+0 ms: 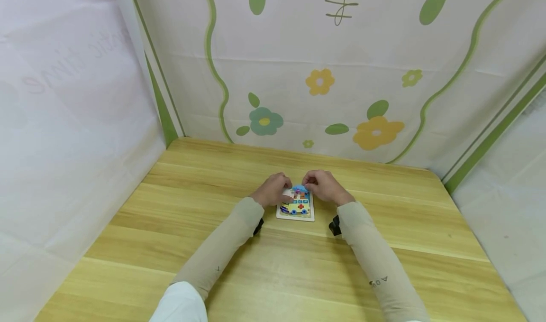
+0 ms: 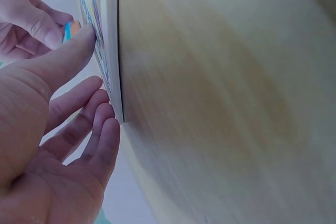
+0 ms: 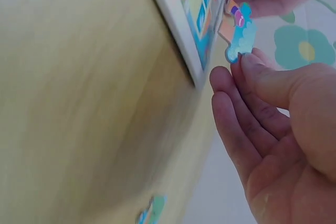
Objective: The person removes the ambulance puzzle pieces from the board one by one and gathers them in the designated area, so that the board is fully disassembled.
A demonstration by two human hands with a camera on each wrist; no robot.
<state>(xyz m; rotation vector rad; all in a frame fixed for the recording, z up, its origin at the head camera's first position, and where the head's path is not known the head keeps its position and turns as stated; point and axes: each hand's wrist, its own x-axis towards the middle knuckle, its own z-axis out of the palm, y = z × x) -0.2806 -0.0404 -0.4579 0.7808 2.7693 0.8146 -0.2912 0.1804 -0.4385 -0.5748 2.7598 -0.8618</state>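
A small jigsaw puzzle board with a pale frame lies on the table, showing a yellow ambulance with a red cross. My left hand holds it at its left far corner, the thumb over its face and the other fingertips at its edge. Between thumb and fingers, my right hand pinches a blue puzzle piece with orange and purple parts, tilted up over the board's far side. The piece's far end comes close to the left hand in the right wrist view.
Another green and blue puzzle piece lies on the wooden table, seen in the right wrist view. A white curtain printed with flowers stands behind the table, and white sheets hang at both sides. Black wrist cameras sit under the sleeves.
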